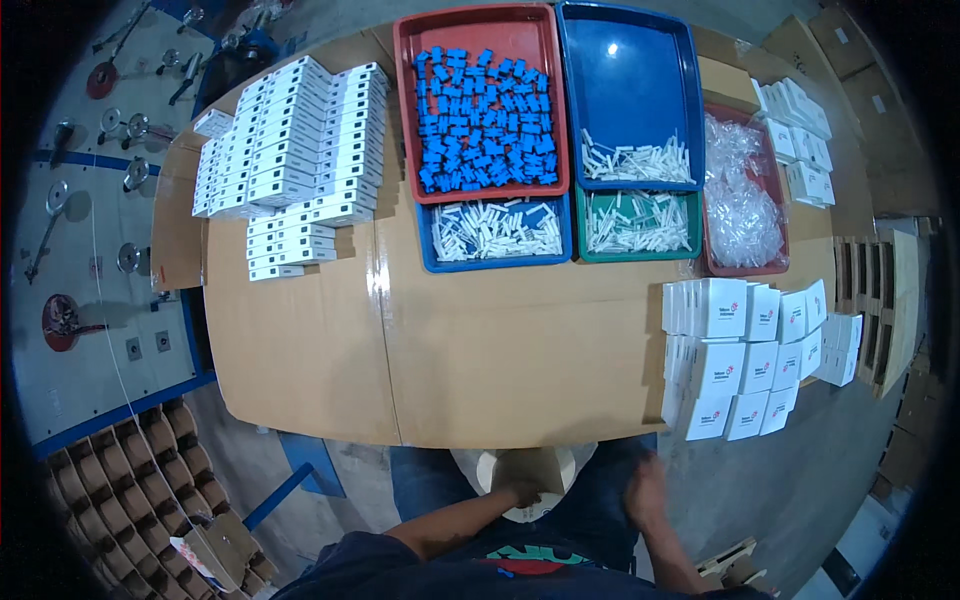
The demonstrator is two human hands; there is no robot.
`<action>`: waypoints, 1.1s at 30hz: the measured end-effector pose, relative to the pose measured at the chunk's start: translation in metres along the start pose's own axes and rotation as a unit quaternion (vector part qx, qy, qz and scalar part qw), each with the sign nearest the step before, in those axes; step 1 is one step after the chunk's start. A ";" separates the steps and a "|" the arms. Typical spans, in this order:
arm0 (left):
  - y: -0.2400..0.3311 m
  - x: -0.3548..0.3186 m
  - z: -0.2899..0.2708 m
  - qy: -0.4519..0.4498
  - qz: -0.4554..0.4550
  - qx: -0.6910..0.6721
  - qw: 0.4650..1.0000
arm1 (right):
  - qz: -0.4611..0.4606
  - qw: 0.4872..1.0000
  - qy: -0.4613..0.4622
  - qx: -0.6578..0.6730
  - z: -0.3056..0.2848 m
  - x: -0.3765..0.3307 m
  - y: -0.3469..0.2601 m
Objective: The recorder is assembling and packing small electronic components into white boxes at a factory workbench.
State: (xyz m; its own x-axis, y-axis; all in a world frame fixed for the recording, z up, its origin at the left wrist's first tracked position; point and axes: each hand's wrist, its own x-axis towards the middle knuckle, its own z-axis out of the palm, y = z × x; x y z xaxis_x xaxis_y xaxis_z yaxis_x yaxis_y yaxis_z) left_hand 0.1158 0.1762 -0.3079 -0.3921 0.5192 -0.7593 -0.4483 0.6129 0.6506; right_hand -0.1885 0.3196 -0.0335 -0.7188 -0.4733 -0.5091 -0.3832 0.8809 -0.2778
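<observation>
Counter (pixel 530 360) with trays (pixel 632 85) ahead; left hand (pixel 521 493) at round pale container (pixel 487 471), right hand (pixel 646 490) beside leg (pixel 605 490); cannot tell whether spread or pinching.

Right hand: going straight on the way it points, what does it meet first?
Probably the near edge of the cardboard table cover, left of the white box stacks. Depth is unclear; the right hand might pass over or under it.

dark shirt (pixel 450 578) | short sleeves (pixel 372 548) | green-red chest print (pixel 538 554) | blue trousers (pixel 428 487)
</observation>
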 end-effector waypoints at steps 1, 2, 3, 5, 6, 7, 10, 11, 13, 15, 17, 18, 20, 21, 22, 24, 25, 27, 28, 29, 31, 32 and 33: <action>0.006 -0.007 -0.002 -0.006 0.007 0.000 1.000 | -0.060 0.997 -0.038 0.019 -0.002 0.006 -0.024; 0.010 -0.019 -0.003 0.045 0.058 -0.012 0.997 | -0.026 0.982 -0.184 0.032 0.015 0.009 -0.038; 0.022 -0.029 -0.020 0.099 0.109 -0.026 0.989 | 0.008 0.945 -0.323 0.044 0.040 0.022 -0.045; 0.069 -0.060 -0.079 0.024 0.043 -0.045 0.998 | -0.055 0.889 -0.454 -0.018 0.104 0.031 -0.041; 0.082 -0.073 -0.098 -0.039 -0.043 -0.063 0.996 | -0.056 0.886 -0.459 -0.018 0.112 0.035 -0.048; 0.077 -0.075 -0.093 -0.031 -0.052 -0.076 0.995 | -0.099 0.841 -0.530 -0.046 0.115 0.043 -0.061; 0.078 -0.068 -0.098 -0.080 -0.097 -0.067 0.990 | -0.158 0.794 -0.585 -0.048 0.139 0.042 -0.061; 0.074 -0.069 -0.099 -0.080 -0.096 -0.067 0.990 | -0.174 0.802 -0.571 -0.023 0.148 0.039 -0.054; 0.057 -0.070 -0.091 0.032 -0.081 -0.073 0.994 | -0.163 0.818 -0.552 -0.019 0.140 0.045 -0.055; 0.050 -0.074 -0.100 0.065 -0.089 -0.038 0.993 | -0.154 0.813 -0.557 -0.074 0.133 0.059 -0.064; 0.065 -0.093 -0.122 0.124 -0.094 -0.009 0.988 | -0.151 0.835 -0.526 -0.059 0.144 0.058 -0.052; 0.065 -0.097 -0.132 0.124 -0.093 -0.006 0.988 | -0.157 0.856 -0.491 -0.048 0.149 0.063 -0.048; 0.067 -0.102 -0.147 0.151 -0.102 0.014 0.983 | -0.179 0.863 -0.468 -0.062 0.152 0.067 -0.045; 0.074 -0.109 -0.169 0.098 -0.115 0.006 0.989 | -0.204 0.862 -0.460 -0.057 0.150 0.074 -0.045; 0.074 -0.109 -0.169 0.100 -0.115 0.008 0.988 | -0.228 0.861 -0.452 -0.053 0.149 0.079 -0.046; 0.074 -0.107 -0.169 0.116 -0.119 0.001 0.986 | -0.195 0.866 -0.459 -0.040 0.147 0.087 -0.050; 0.074 -0.106 -0.170 0.120 -0.120 0.002 0.986 | -0.161 0.868 -0.468 -0.027 0.145 0.091 -0.051; 0.069 -0.103 -0.174 0.129 -0.113 0.003 0.985 | -0.152 0.865 -0.476 -0.044 0.138 0.098 -0.059; 0.054 -0.095 -0.164 0.135 -0.116 0.004 0.984 | -0.141 0.860 -0.487 -0.060 0.133 0.101 -0.062; 0.028 -0.082 -0.145 0.179 -0.075 -0.061 0.979 | -0.150 0.861 -0.482 -0.063 0.132 0.103 -0.059; 0.023 -0.079 -0.150 0.162 -0.053 -0.096 0.981 | -0.264 0.882 -0.387 -0.042 0.136 0.106 -0.044; 0.028 -0.081 -0.166 0.165 -0.051 -0.090 0.981 | -0.264 0.885 -0.381 -0.042 0.144 0.111 -0.041; 0.027 -0.085 -0.175 0.094 -0.006 -0.058 0.994 | -0.259 0.859 -0.440 -0.045 0.150 0.119 -0.045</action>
State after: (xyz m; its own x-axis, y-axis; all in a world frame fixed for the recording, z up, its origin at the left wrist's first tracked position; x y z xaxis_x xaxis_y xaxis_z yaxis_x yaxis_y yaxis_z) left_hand -0.0034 0.0448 -0.2244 -0.5247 0.3858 -0.7589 -0.5393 0.5391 0.6469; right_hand -0.1700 0.2229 -0.2034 0.2623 -0.5878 -0.7653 -0.5910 0.5291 -0.6089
